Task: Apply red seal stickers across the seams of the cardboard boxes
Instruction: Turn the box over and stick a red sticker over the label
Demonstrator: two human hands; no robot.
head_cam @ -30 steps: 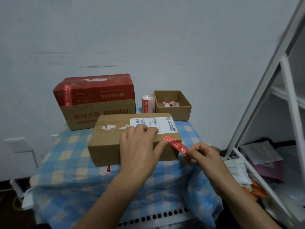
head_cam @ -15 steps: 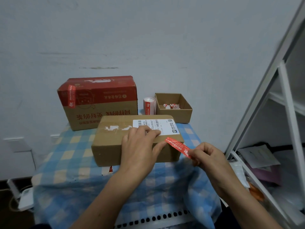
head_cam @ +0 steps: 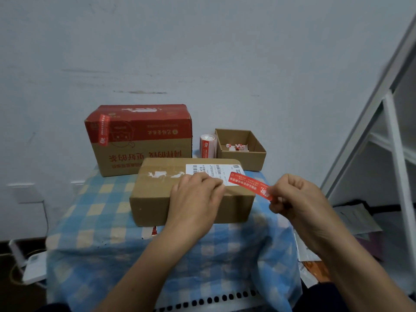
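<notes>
Big red-top box (head_cam: pixel 139 138) stands at back left, w/ one seal already on its corner. My left hand (head_cam: pixel 195 199) lies flat, fingers spread, on the plain box (head_cam: pixel 153 199) in front. My right hand (head_cam: pixel 297 199) pinches the red seal sticker (head_cam: pixel 249 185) by its end, over the box's right edge.

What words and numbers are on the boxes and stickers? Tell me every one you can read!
"A218": on the white shipping label on the plain brown box; I'm not sure of it.
Rest of that label: barcodes and tiny print, too small.
Red-and-brown box: big red Chinese characters, upside down, too blurred.
Red seal sticker in the right hand: Chinese print, too small.
Sticker roll: unreadable.
</notes>
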